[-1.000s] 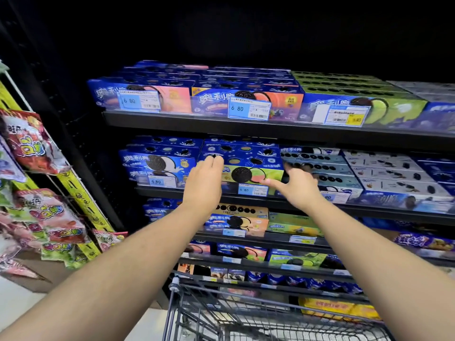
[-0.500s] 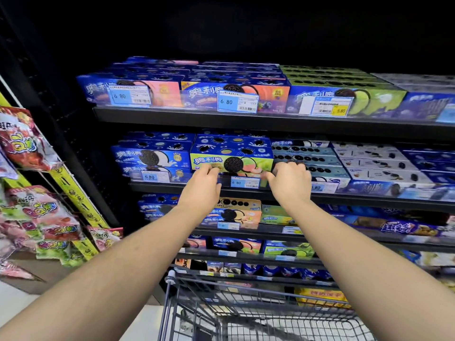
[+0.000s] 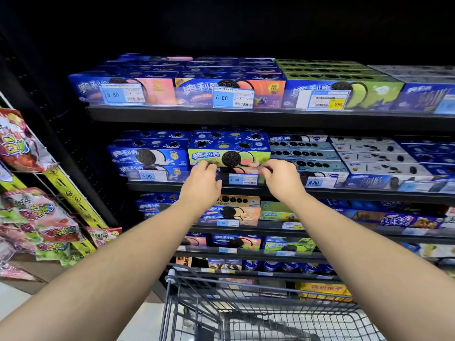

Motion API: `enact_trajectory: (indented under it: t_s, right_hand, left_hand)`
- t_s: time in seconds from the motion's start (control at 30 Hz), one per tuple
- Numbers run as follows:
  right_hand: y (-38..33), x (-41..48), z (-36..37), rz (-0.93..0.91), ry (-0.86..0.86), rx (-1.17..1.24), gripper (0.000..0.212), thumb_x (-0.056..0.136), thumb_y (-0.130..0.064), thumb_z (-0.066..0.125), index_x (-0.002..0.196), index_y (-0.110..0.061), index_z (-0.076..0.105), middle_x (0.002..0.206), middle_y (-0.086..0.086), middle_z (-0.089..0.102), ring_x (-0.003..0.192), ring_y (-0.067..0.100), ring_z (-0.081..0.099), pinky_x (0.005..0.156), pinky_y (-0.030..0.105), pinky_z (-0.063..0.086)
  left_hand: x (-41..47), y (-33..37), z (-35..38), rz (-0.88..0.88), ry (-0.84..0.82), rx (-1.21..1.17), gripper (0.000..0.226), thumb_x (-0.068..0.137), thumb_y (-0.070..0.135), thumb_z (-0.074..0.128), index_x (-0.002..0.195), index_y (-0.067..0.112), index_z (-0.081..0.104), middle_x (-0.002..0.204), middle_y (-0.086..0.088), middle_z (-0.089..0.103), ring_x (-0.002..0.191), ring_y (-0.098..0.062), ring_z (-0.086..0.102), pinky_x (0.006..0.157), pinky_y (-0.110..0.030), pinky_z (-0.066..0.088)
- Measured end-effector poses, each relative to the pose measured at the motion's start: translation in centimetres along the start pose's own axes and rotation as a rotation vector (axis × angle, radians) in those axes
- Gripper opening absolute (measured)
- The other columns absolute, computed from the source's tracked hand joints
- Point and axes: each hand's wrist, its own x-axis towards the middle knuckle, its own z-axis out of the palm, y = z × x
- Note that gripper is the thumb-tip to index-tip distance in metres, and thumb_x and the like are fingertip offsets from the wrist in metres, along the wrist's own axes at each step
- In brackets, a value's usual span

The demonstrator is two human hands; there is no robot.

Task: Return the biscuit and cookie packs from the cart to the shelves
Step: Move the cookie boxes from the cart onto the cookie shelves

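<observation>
- Head view: a green-fronted cookie box (image 3: 229,153) sits at the front of the second shelf (image 3: 369,193), just beside blue packs (image 3: 147,156).
- Left grip (image 3: 202,180) and right grip (image 3: 280,179), fingers curled, pinch the box's lower front edge.
- The cart (image 3: 270,303) stands below, near the shelving.

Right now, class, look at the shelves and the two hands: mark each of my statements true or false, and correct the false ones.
1. The left hand and the right hand both grip the yellow-green cookie box at its lower edge. True.
2. The price tag under that box reads 9.90. False: it reads 6.80.
3. The snack bags hang to the right of the shelves. False: they hang on the left.
4. The cart stands below the arms. True.
</observation>
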Motion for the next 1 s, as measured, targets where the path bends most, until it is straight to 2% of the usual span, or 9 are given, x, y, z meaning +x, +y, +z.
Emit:
enact_trajectory:
  t_s: [0.23,0.37,0.5,0.63,0.73,0.8,0.93,1.0]
  right_hand:
    - [-0.1,-1.2,0.3,-0.029,-0.032,0.007,0.025,0.102,-0.024,0.055,0.117,-0.014,0.071,0.111,0.006,0.071,0.105,0.025,0.063,0.091,0.041,0.051]
    - [0.6,-4.5,1.4,-0.059,-0.069,0.018,0.022,0.101,-0.021,0.057,0.112,-0.011,0.073,0.112,0.007,0.072,0.107,0.026,0.063,0.095,0.041,0.05]
    - [2.4,-9.6,4.0,-0.054,-0.129,0.024,0.02,0.1,-0.019,0.058,0.108,-0.01,0.074,0.107,0.006,0.073,0.102,0.024,0.064,0.091,0.033,0.047]
    - [5.8,-15.9,8.1,0.033,-0.292,0.004,0.021,0.1,-0.023,0.058,0.107,-0.012,0.075,0.107,0.008,0.073,0.102,0.026,0.064,0.088,0.032,0.043]
    - [8.8,-20.9,11.4,0.101,-0.393,0.038,0.02,0.099,-0.02,0.06,0.104,-0.009,0.075,0.106,0.01,0.073,0.101,0.028,0.065,0.085,0.028,0.04]
    - [10.7,-24.2,13.7,0.161,-0.464,0.053,0.019,0.098,-0.022,0.062,0.104,-0.01,0.075,0.104,0.011,0.073,0.099,0.029,0.065,0.08,0.028,0.037]
    - [14.6,-30.9,19.0,0.343,-0.672,0.125,0.019,0.097,-0.031,0.064,0.106,-0.018,0.075,0.101,0.002,0.073,0.092,0.022,0.065,0.078,0.027,0.046]
    - [16.0,-33.9,22.0,0.423,-0.793,0.191,0.024,0.096,-0.034,0.066,0.11,-0.016,0.074,0.107,0.002,0.074,0.093,0.018,0.066,0.085,0.029,0.052]
  left_hand:
    - [-1.1,0.1,0.7,0.041,0.009,0.024,0.046,0.099,0.026,0.056,0.141,0.009,0.049,0.135,-0.009,0.049,0.129,-0.028,0.041,0.106,-0.042,0.043]
    - [-4.8,0.6,2.6,0.171,0.068,0.031,0.034,0.096,0.022,0.059,0.128,0.011,0.061,0.124,-0.007,0.056,0.118,-0.03,0.05,0.097,-0.045,0.045]
    - [-9.6,1.1,6.3,0.243,-0.017,-0.018,0.026,0.096,0.022,0.059,0.119,0.01,0.064,0.116,-0.008,0.06,0.109,-0.032,0.054,0.091,-0.046,0.046]
    - [-15.3,0.9,11.4,0.291,-0.144,-0.037,0.021,0.094,0.022,0.061,0.11,0.009,0.065,0.106,-0.01,0.062,0.101,-0.033,0.057,0.085,-0.047,0.048]
    - [-19.3,-0.1,15.9,0.274,-0.264,-0.028,0.021,0.096,0.023,0.057,0.109,0.009,0.065,0.107,-0.01,0.062,0.104,-0.033,0.056,0.088,-0.046,0.047]
    - [-22.1,-1.0,18.9,0.231,-0.374,-0.031,0.024,0.097,0.024,0.054,0.113,0.009,0.064,0.112,-0.011,0.061,0.108,-0.033,0.055,0.092,-0.045,0.046]
    - [-27.6,-3.3,24.8,0.055,-0.657,-0.046,0.027,0.098,0.024,0.053,0.121,0.012,0.059,0.123,-0.011,0.058,0.117,-0.031,0.054,0.097,-0.04,0.046]
    - [-30.3,-4.5,27.4,-0.027,-0.858,-0.01,0.033,0.097,0.022,0.054,0.128,0.012,0.056,0.131,-0.013,0.055,0.121,-0.033,0.055,0.102,-0.041,0.047]
